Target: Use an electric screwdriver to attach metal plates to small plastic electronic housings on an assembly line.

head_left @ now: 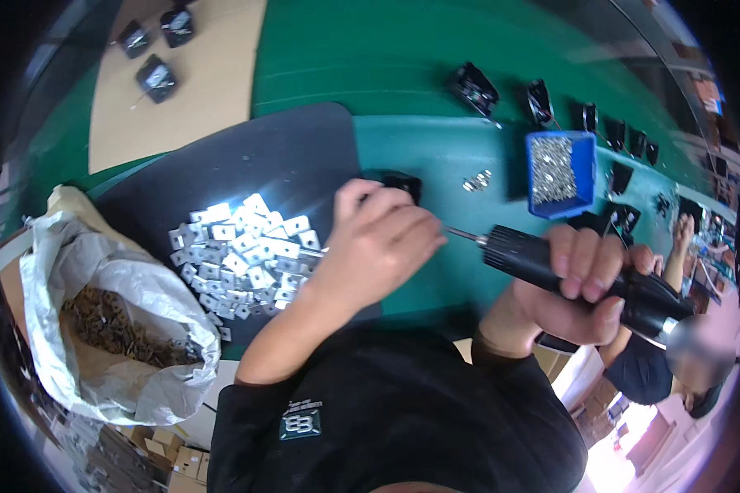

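Observation:
In my right hand (580,283) is a black electric screwdriver (518,252), gripped round its body. Its thin metal bit points left and ends close to the fingertips of my left hand (382,242). My left hand is closed over a small black plastic part (404,186) at the edge of the dark mat, and the fingers hide most of it. Just left of that hand, many silver metal plates with holes (251,255) lie in a loose pile. A few small screws (477,180) rest on the green surface beyond the bit.
A blue bin (584,172) full of small screws stands at right. Several black parts (474,89) line the far green bench (370,74). More sit on a cardboard sheet (197,99). A white sack (45,329) with metal pieces is at left. Another person (645,370) sits at right.

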The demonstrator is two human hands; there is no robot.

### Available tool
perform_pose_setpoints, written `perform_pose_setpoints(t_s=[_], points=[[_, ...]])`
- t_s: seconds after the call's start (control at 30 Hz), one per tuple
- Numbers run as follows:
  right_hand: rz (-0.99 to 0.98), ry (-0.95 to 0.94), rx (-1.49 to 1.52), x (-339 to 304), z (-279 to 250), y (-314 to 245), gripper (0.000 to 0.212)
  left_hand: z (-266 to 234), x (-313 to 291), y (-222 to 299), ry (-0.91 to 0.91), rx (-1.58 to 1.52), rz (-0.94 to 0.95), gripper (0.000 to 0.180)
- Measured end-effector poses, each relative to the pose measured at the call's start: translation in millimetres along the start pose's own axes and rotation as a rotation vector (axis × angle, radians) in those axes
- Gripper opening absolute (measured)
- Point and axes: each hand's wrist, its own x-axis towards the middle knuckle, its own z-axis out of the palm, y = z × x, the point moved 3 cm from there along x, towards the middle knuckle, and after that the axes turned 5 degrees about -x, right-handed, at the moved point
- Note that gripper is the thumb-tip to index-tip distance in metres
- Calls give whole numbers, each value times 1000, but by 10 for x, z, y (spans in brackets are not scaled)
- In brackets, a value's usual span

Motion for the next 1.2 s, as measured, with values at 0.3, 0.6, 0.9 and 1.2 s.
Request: perform_pose_setpoints(t_s=[0.3,0.6,0.9,1.2], points=[[-91,10,-66,91,-258,-172,39,254,174,104,-7,115,49,24],[-62,3,-23,79,-204,-204,40,217,160,62,-46,-121,-29,31],[-51,-17,34,85,-166,-234,39,199,140,73,-56,-236,-29,26],[-14,-19,74,47,-54,-191,44,180,68,-5,-75,-550,-153,24]])
